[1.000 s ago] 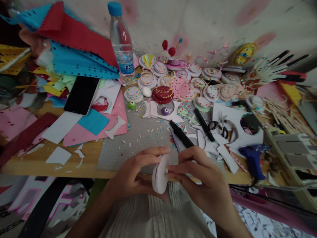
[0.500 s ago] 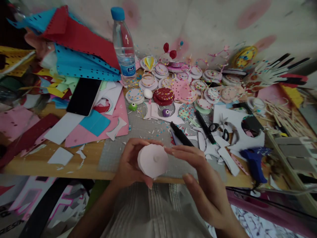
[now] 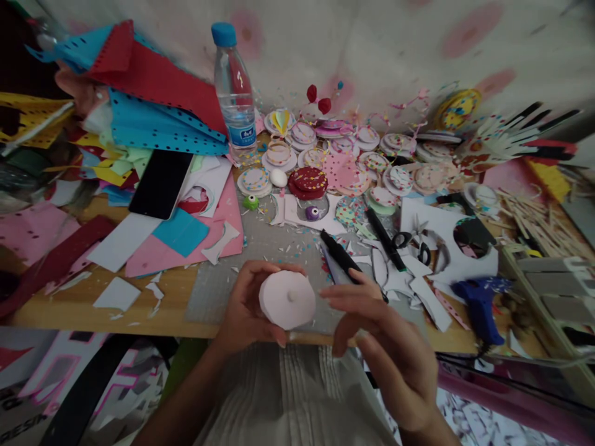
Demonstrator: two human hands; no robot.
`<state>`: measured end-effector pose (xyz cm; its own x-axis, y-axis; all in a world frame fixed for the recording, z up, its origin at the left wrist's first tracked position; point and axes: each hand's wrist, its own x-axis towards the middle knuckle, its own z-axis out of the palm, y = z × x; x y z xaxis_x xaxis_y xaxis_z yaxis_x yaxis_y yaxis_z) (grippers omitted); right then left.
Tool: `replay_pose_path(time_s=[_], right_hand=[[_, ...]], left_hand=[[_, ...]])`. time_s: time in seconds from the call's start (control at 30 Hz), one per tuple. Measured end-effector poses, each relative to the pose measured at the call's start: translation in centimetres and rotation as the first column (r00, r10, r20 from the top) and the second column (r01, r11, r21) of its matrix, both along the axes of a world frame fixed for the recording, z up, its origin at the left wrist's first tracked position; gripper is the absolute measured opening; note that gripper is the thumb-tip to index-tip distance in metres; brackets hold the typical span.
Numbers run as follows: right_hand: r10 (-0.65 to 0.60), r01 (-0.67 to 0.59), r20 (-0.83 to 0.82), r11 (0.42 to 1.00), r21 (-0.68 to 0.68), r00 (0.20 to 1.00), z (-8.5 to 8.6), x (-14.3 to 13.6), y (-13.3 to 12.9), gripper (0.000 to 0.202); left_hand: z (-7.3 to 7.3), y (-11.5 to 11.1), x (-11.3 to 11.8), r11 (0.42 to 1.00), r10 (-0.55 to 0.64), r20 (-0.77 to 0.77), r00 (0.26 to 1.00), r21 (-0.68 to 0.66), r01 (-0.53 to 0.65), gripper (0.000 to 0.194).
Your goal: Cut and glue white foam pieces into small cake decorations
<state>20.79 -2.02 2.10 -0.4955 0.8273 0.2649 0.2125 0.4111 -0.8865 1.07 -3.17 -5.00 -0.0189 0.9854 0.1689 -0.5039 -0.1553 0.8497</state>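
Note:
My left hand [image 3: 248,306] is closed around a small round pale pink piece [image 3: 287,300], tilted so its flat face points toward me. A small raised nub sits in the middle of that face; what it is made of I cannot tell. Just to the right, my right hand [image 3: 385,341] is apart from the piece, fingers loosely bent and spread, with nothing in them. A black marker [image 3: 339,254] lies beyond my right fingertips on the grey cutting mat [image 3: 209,291].
A water bottle [image 3: 235,93] stands at the back beside decorated round pieces [image 3: 307,181]. A phone [image 3: 160,183] rests on paper at left. Right of the mat lie scissors [image 3: 413,238], a blue glue gun [image 3: 478,303], and cut white paper [image 3: 465,260].
My right hand has drawn back from the pale pink piece, rightward and slightly down, its fingers bending. My left hand holds the piece almost where it was.

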Motion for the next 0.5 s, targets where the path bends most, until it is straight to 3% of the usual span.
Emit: replay_pose_path(time_s=[0.13, 0.27, 0.4, 0.5], right_hand=[[-0.077, 0.077, 0.002, 0.996, 0.039, 0.997, -0.4, -0.2, 0.1, 0.031], [-0.049, 0.03, 0.148, 0.992, 0.126, 0.988, -1.0, -0.9, 0.2, 0.039], [-0.079, 0.029, 0.23, 0.976, 0.216, 0.97, -1.7, -1.4, 0.2, 0.043], [-0.121, 0.069, 0.235, 0.974, 0.216, 0.964, -2.1, -1.5, 0.1, 0.046]], left_hand=[[0.1, -0.4, 0.1, 0.997, -0.04, 0.038, 0.998, -0.065, 0.043, 0.073], [0.6, -0.9, 0.4, 0.946, -0.124, 0.219, 0.968, -0.269, 0.182, 0.057], [1.3, -1.1, 0.6, 0.865, -0.057, 0.38, 0.923, -0.443, 0.235, 0.037], [2.2, -1.1, 0.6, 0.865, -0.027, 0.35, 0.936, -0.462, 0.198, 0.032]])
